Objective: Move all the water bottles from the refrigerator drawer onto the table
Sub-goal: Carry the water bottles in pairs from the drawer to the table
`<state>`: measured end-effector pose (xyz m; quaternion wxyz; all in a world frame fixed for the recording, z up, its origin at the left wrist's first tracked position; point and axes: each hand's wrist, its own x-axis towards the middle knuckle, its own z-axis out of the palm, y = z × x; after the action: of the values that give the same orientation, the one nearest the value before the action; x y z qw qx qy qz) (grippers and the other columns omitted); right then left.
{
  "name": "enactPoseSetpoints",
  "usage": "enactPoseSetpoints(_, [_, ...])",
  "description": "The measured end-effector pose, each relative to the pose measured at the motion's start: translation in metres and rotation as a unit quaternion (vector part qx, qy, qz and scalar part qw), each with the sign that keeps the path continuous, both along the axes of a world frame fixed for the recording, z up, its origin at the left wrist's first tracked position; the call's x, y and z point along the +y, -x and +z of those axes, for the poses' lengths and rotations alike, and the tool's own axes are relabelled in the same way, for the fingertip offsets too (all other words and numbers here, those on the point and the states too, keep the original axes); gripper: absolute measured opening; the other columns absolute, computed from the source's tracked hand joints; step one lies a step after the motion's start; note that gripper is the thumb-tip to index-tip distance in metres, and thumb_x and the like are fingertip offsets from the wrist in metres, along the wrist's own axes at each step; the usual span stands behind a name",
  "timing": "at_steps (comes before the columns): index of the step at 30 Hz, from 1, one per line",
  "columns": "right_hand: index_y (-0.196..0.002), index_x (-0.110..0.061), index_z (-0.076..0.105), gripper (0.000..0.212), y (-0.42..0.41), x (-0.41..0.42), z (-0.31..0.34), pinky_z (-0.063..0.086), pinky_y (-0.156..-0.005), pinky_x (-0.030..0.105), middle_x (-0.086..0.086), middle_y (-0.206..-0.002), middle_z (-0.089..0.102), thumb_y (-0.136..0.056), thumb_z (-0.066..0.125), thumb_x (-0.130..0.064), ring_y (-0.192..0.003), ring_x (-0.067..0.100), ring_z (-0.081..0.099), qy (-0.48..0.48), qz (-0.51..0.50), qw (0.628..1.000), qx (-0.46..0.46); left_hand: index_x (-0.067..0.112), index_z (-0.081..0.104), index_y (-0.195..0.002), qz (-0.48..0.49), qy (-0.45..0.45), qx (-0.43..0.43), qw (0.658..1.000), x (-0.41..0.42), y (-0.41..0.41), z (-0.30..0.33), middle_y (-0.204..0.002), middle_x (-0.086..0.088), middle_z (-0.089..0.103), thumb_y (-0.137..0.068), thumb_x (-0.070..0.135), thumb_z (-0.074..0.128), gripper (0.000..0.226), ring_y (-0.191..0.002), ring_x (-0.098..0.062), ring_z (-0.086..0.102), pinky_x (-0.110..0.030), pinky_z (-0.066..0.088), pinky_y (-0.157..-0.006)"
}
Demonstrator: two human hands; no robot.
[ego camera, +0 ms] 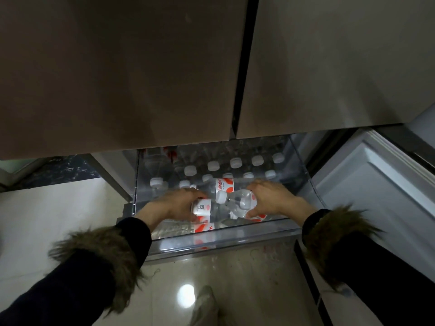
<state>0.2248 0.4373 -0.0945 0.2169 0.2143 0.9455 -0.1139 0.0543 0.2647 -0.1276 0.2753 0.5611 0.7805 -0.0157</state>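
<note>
A clear refrigerator drawer [219,238] is pulled out below the closed brown doors. Several upright water bottles [213,165] with white caps and red-and-white labels fill its back half. Both hands reach into the front of the drawer. My left hand [174,204] grips a lying bottle [202,208] around its label. My right hand [270,198] grips a second bottle [237,200] whose white cap points left. Other bottles lie underneath them at the drawer's front.
An open lower refrigerator door [376,184] stands to the right of the drawer. Glossy tiled floor [58,220] lies left and in front, with a shoe [204,304] at the bottom centre. The table is out of view.
</note>
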Motion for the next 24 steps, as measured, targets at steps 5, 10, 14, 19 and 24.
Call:
enactPoseSetpoints(5, [-0.125,-0.018,0.043,0.067,-0.012,-0.001,0.012,0.042,-0.081,0.033,0.001,-0.123,0.056,-0.073,0.068,-0.052,-0.106,0.022,0.057,0.000,-0.030,0.997,0.069,0.029,0.038,-0.133,-0.029,-0.019,0.022,0.999,-0.005,-0.004,0.004,-0.130,0.003,0.051,-0.077,0.052,0.064,0.066,-0.108,-0.016,0.052,-0.032,0.047,-0.088])
enactPoseSetpoints(10, [-0.114,-0.019,0.044,0.065,-0.028,0.006,0.024,0.040,-0.072,0.029,0.001,-0.113,0.057,-0.066,0.076,-0.049,-0.093,0.019,0.055,0.055,-0.142,0.975,0.159,0.028,0.027,-0.140,-0.009,-0.048,-0.023,0.999,-0.014,-0.002,0.014,-0.122,0.000,0.050,-0.076,0.048,0.067,0.078,-0.100,-0.016,0.055,-0.030,0.049,-0.086])
enactPoseSetpoints(14, [-0.114,-0.019,0.045,0.069,-0.036,0.007,0.025,0.044,-0.074,0.028,0.000,-0.111,0.057,-0.061,0.081,-0.044,-0.092,0.015,0.054,0.113,-0.192,0.949,0.222,0.021,0.026,-0.143,0.070,-0.124,-0.076,0.987,-0.018,0.000,0.026,-0.129,-0.006,0.045,-0.074,0.032,0.073,0.084,-0.115,-0.020,0.049,-0.023,0.040,-0.096])
enactPoseSetpoints(19, [-0.115,-0.024,0.042,0.080,-0.044,-0.002,0.024,0.052,-0.092,0.037,-0.002,-0.118,0.056,-0.050,0.081,-0.051,-0.105,0.014,0.058,0.240,-0.240,0.902,0.268,0.012,0.028,-0.139,0.098,-0.195,-0.106,0.970,-0.021,-0.006,0.040,-0.133,-0.005,0.042,-0.072,0.025,0.075,0.083,-0.119,-0.015,0.044,-0.020,0.034,-0.101])
enactPoseSetpoints(24, [-0.116,-0.029,0.037,0.072,-0.042,-0.011,0.017,0.047,-0.101,0.039,0.001,-0.130,0.052,-0.062,0.085,-0.028,-0.116,0.014,0.054,0.278,-0.224,0.901,0.247,0.012,0.027,-0.133,0.115,-0.179,-0.146,0.966,-0.035,-0.003,0.038,-0.129,-0.002,0.045,-0.071,0.022,0.077,0.080,-0.119,-0.015,0.049,-0.028,0.042,-0.102])
